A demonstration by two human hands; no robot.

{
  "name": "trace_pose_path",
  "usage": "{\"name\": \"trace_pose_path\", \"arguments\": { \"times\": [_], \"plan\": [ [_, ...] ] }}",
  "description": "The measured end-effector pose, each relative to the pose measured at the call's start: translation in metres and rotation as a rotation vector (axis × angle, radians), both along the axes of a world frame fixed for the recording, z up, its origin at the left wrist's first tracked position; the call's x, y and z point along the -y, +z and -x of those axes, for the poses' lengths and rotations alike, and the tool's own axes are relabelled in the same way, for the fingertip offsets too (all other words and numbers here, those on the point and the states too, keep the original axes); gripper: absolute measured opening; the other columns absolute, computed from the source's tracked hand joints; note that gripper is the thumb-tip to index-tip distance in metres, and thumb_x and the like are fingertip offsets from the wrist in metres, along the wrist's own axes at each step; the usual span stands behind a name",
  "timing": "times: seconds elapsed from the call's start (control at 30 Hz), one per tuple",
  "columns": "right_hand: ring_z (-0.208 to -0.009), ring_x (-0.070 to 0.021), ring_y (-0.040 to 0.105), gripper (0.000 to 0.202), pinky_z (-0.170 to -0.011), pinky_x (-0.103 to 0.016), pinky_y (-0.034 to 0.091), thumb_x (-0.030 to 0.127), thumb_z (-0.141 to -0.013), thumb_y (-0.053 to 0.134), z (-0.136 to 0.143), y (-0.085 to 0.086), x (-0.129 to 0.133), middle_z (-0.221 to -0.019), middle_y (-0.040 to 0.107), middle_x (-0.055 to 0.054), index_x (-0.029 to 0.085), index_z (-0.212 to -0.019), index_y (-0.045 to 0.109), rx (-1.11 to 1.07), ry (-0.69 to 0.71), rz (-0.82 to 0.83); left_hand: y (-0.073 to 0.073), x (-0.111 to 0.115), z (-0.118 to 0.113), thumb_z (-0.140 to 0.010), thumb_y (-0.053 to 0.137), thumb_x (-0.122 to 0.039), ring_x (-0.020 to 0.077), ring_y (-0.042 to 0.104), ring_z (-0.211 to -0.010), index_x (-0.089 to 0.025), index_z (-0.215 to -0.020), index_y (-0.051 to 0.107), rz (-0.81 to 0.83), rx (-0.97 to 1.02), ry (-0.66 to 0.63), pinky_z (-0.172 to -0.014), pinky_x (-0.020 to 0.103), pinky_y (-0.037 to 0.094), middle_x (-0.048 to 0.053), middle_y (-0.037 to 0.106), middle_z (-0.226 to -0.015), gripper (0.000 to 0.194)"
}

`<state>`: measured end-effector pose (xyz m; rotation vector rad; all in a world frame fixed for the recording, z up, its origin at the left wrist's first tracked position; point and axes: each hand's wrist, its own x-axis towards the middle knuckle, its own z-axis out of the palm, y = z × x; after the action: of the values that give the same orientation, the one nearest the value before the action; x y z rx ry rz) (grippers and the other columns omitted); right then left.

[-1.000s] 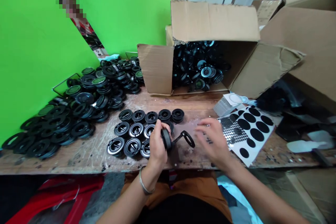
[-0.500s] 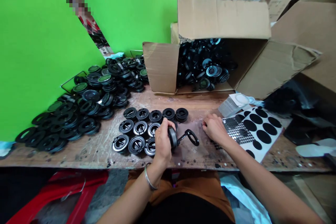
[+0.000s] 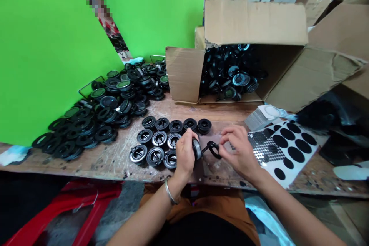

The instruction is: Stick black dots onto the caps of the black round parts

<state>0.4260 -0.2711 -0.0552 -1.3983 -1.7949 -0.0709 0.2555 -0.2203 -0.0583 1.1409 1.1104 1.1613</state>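
My left hand [image 3: 185,153] grips a round black part [image 3: 197,149] with a ribbed edge, from which an arm with an open black ring [image 3: 213,150] sticks out to the right. The thumb and index finger of my right hand [image 3: 238,150] are at the ring's right edge; whether they pinch it or something small is unclear. Left of my left hand, rows of round black parts [image 3: 155,156] lie on the wooden table [image 3: 115,167]. A white sheet with black round stickers [image 3: 295,153] and a sheet of small dots [image 3: 263,147] lie right of my right hand.
A large pile of black round parts [image 3: 108,102] lies at the left against a green wall [image 3: 43,46]. An open cardboard box [image 3: 255,21] with more parts stands at the back. A stack of cards [image 3: 256,120] sits before its right flap.
My right hand has risen from the table beside the dotted sheet and come to the ring. My left hand still holds the part. The whole view has shifted slightly.
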Motion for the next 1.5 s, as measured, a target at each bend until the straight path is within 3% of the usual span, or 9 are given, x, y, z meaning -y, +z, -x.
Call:
{"name": "trace_pose_path", "arguments": {
  "times": [0.1,0.33,0.57,0.67,0.93,1.17,1.33,1.5],
  "plan": [
    [-0.107,-0.0256,0.048,0.010,-0.095,-0.044,0.038,0.009,-0.084,0.060,0.015,0.008,0.005,-0.104,0.060,-0.007,0.019,-0.083,0.057,0.099,0.026,-0.024,0.001,0.002,-0.002,-0.096,0.039,-0.049,0.0120,0.043,-0.060,-0.019,-0.065,0.053,-0.040,-0.054,-0.011,-0.060,0.024,0.035,-0.002,0.049,-0.063,0.045],
    [-0.106,-0.0276,0.049,0.009,-0.093,-0.047,0.039,0.008,-0.083,0.061,0.021,0.005,0.004,-0.105,0.062,-0.010,0.016,-0.083,0.058,0.200,-0.038,0.028,0.005,0.005,-0.004,-0.097,0.039,-0.048,0.0128,0.040,-0.061,-0.019,-0.066,0.052,-0.079,-0.087,-0.038,-0.061,0.026,0.033,-0.002,0.047,-0.064,0.044],
    [-0.097,-0.0241,0.053,0.011,-0.084,-0.042,0.045,0.006,-0.083,0.059,0.025,0.001,0.010,-0.096,0.062,-0.009,0.016,-0.081,0.060,0.057,-0.017,0.025,0.008,0.008,-0.005,-0.094,0.045,-0.048,0.0113,0.038,-0.057,-0.018,-0.062,0.051,-0.018,-0.046,-0.022,-0.057,0.024,0.032,-0.003,0.045,-0.059,0.044],
    [-0.101,-0.0248,0.054,0.012,-0.089,-0.045,0.046,0.006,-0.084,0.058,0.024,-0.003,0.015,-0.100,0.062,-0.010,0.017,-0.088,0.063,0.021,0.002,-0.023,0.008,0.008,-0.006,-0.092,0.047,-0.048,0.0101,0.039,-0.054,-0.018,-0.060,0.052,0.040,0.015,0.007,-0.053,0.023,0.031,-0.003,0.045,-0.057,0.043],
    [-0.110,-0.0274,0.054,0.022,-0.090,-0.050,0.048,0.008,-0.085,0.061,0.017,-0.007,0.020,-0.113,0.065,-0.009,0.023,-0.100,0.069,0.071,0.025,-0.090,0.006,0.005,-0.007,-0.086,0.052,-0.049,0.0106,0.044,-0.055,-0.019,-0.061,0.053,0.105,0.106,0.031,-0.055,0.022,0.035,-0.003,0.049,-0.059,0.040],
    [-0.109,-0.0294,0.054,0.027,-0.088,-0.052,0.049,0.009,-0.086,0.060,0.020,-0.009,0.026,-0.115,0.066,-0.014,0.018,-0.112,0.065,0.208,0.001,-0.100,0.009,0.004,-0.005,-0.083,0.057,-0.050,0.0105,0.042,-0.055,-0.019,-0.062,0.053,0.151,0.118,0.037,-0.055,0.023,0.034,-0.004,0.049,-0.058,0.038],
    [-0.107,-0.0276,0.059,0.036,-0.085,-0.047,0.053,0.006,-0.087,0.057,0.017,-0.020,0.030,-0.113,0.067,-0.013,0.019,-0.120,0.061,0.194,0.049,-0.136,0.011,0.007,-0.007,-0.084,0.056,-0.047,0.0100,0.041,-0.054,-0.018,-0.063,0.054,0.173,0.130,0.019,-0.053,0.022,0.033,-0.004,0.048,-0.058,0.036],
    [-0.107,-0.0231,0.063,0.038,-0.088,-0.038,0.057,0.006,-0.090,0.051,0.015,-0.030,0.033,-0.122,0.061,-0.016,0.019,-0.126,0.057,0.110,0.069,-0.064,0.009,0.012,-0.010,-0.084,0.056,-0.050,0.0097,0.038,-0.052,-0.018,-0.064,0.053,0.235,0.166,0.005,-0.050,0.022,0.032,-0.004,0.047,-0.057,0.037]
  ]
}}
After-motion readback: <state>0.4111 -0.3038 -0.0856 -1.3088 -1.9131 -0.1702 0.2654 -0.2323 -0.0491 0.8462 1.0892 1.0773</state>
